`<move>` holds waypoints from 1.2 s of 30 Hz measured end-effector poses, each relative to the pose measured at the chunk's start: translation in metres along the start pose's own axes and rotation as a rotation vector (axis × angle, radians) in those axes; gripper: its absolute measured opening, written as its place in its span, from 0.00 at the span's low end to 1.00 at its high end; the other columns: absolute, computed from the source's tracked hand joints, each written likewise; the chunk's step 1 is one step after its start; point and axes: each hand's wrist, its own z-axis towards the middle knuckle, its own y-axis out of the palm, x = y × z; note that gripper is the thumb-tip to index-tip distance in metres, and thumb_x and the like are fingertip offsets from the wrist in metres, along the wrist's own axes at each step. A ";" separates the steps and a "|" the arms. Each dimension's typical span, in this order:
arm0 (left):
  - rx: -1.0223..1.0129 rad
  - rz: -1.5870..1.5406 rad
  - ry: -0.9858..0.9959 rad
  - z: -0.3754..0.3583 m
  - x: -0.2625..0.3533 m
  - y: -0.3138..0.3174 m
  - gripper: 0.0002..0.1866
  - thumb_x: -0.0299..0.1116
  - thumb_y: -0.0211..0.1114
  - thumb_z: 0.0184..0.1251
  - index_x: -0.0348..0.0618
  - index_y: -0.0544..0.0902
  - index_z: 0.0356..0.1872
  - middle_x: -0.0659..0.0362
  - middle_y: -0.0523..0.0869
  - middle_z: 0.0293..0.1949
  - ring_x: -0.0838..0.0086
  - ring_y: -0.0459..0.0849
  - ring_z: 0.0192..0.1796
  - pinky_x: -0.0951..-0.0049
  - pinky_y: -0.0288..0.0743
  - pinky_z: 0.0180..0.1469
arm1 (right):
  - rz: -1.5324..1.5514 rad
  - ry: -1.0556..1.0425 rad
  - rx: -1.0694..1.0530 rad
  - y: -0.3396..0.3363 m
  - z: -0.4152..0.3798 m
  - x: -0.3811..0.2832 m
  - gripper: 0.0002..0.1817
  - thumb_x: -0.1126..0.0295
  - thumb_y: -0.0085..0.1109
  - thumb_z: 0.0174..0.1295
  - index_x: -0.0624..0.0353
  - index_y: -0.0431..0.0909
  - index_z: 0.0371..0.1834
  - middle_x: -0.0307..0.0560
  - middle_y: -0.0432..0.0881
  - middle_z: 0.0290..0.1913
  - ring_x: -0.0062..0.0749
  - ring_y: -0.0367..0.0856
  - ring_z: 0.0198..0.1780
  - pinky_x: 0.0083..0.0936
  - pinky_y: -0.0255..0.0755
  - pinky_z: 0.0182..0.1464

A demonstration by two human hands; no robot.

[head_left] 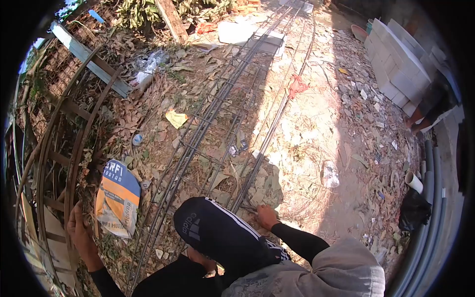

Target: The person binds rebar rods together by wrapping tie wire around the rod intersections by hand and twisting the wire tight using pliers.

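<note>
- Two hands in view: left hand (79, 225) at lower left, right hand (267, 216) near centre-bottom, well apart from each other.
- Left hand: fingers closed on a curved metal hoop (47, 148) of the fence at left; the hoop's lower end is cut off by the pic edge.
- Right hand: rests on the near end of the rebar cage (222, 119); fingers bent down, but cannot tell if they grip a bar or only press on it.
- Rebar cage lies on the ground between both hands and runs away to the top; its far end is small and hard to make out.
- Knee in black trousers (217, 232) hides the cage's nearest part.
- Cement bag (118, 198) lies just beside the left hand, partly crumpled, print only partly readable.
- Grey pipes (430, 218) at right, cut off by the edge.
</note>
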 end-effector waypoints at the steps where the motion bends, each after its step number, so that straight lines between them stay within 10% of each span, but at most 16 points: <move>1: -0.005 0.017 -0.002 -0.005 0.000 -0.006 0.18 0.44 0.66 0.83 0.42 0.89 0.60 0.75 0.68 0.21 0.94 0.57 0.19 0.82 0.47 0.20 | -0.034 0.008 -0.010 0.013 0.000 0.002 0.16 0.69 0.67 0.60 0.64 0.77 0.48 0.63 0.82 0.48 0.65 0.81 0.53 0.54 0.77 0.56; 12: -0.150 0.147 -0.169 -0.022 -0.060 -0.044 0.19 0.44 0.66 0.83 0.37 0.89 0.58 0.72 0.74 0.23 0.92 0.62 0.20 0.80 0.52 0.21 | -0.045 0.361 -0.193 -0.011 0.014 0.005 0.21 0.65 0.66 0.61 0.64 0.73 0.53 0.69 0.86 0.46 0.67 0.88 0.49 0.54 0.83 0.51; 21: -0.162 0.142 -0.224 -0.017 -0.086 -0.052 0.22 0.44 0.62 0.85 0.36 0.84 0.66 0.68 0.81 0.27 0.90 0.66 0.18 0.82 0.56 0.18 | 0.172 0.175 -0.360 -0.024 0.024 0.035 0.31 0.51 0.66 0.61 0.58 0.79 0.63 0.67 0.88 0.51 0.65 0.87 0.55 0.52 0.80 0.58; 36: -0.128 0.105 -0.336 0.004 -0.205 -0.065 0.22 0.44 0.62 0.86 0.42 0.84 0.68 0.76 0.65 0.19 0.93 0.57 0.18 0.83 0.48 0.20 | 0.115 0.305 -0.747 -0.164 0.020 -0.005 0.21 0.53 0.66 0.70 0.59 0.79 0.53 0.54 0.82 0.45 0.47 0.83 0.50 0.41 0.78 0.51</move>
